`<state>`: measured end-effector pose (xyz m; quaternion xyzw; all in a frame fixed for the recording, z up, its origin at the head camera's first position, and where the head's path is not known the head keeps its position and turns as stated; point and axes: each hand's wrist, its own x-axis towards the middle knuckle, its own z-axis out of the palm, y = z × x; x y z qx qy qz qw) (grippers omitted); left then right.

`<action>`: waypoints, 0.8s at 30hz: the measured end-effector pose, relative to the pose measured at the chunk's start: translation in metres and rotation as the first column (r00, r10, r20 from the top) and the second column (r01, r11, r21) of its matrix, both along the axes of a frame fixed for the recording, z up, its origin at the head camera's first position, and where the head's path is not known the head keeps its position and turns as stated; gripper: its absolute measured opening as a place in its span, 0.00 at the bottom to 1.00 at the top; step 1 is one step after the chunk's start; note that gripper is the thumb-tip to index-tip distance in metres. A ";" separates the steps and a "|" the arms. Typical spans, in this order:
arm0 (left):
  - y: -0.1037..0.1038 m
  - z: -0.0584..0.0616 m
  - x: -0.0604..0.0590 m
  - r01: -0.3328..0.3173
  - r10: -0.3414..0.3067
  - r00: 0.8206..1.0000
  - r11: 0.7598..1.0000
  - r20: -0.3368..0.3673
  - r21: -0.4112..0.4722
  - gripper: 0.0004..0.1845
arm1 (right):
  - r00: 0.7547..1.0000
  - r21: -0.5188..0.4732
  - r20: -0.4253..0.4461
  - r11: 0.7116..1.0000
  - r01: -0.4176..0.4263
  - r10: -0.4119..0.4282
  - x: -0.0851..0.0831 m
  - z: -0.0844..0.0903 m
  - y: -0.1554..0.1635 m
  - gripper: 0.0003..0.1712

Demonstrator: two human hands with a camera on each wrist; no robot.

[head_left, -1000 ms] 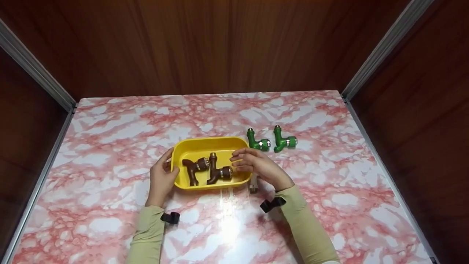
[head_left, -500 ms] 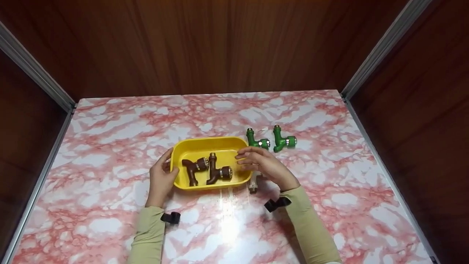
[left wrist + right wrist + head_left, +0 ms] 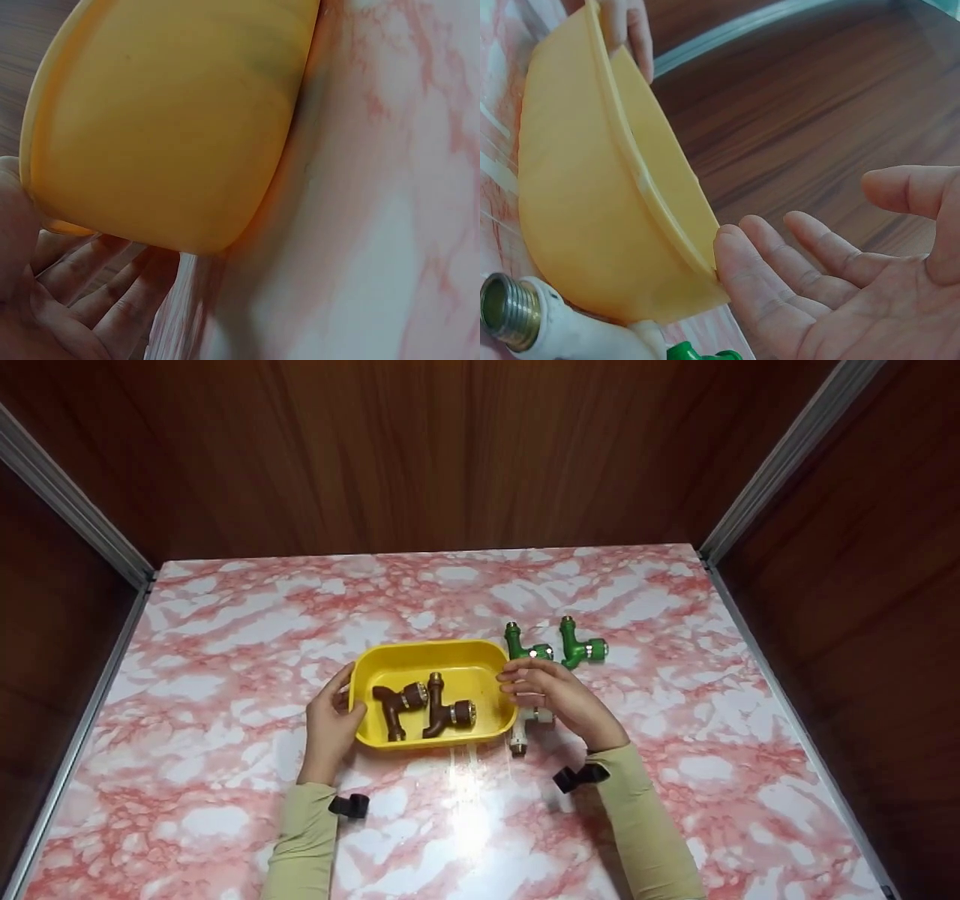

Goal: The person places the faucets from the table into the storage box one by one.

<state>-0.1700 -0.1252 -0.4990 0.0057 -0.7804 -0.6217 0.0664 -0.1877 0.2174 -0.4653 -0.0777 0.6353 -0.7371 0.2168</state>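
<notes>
Two brown taps, one on the left (image 3: 395, 711) and one on the right (image 3: 442, 712), lie inside the yellow basin (image 3: 420, 651). My left hand (image 3: 330, 731) grips the basin's left end, thumb over the rim and fingers along the outside. At the other end my right hand (image 3: 566, 697) holds nothing; its fingers are extended, tips right at the rim. In the right wrist view the palm and spread fingers (image 3: 769, 292) show beside the basin wall. A white tap (image 3: 520, 733) lies on the table below the right hand, partly covered by it.
Two green taps, a nearer-to-basin one (image 3: 513, 639) and a farther-right one (image 3: 574, 645), lie behind my right hand. The marbled table (image 3: 225, 675) is bounded by a wooden back wall (image 3: 420, 457) and side walls with metal rails.
My right hand has moved rightward from above the basin's inside to its right rim, uncovering more of the white tap. The left hand and the brown taps have stayed put.
</notes>
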 end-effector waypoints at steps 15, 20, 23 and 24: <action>0.000 -0.001 0.001 0.006 -0.006 1.000 1.000 -0.009 -0.014 0.32 | 0.998 -0.044 -0.049 0.998 0.041 -0.043 0.003 -0.002 0.025 0.25; -0.002 -0.008 -0.003 0.007 -0.007 1.000 1.000 -0.007 -0.009 0.33 | 0.996 -0.032 -0.051 0.997 0.068 -0.069 0.005 -0.005 0.036 0.25; -0.005 -0.021 -0.009 0.003 -0.003 1.000 1.000 0.000 -0.013 0.33 | 0.994 -0.044 -0.022 0.993 0.107 -0.108 0.006 -0.005 0.041 0.25; -0.006 -0.025 -0.011 0.001 -0.001 1.000 1.000 0.001 -0.017 0.33 | 0.993 -0.041 -0.017 0.992 0.116 -0.116 0.007 -0.005 0.042 0.25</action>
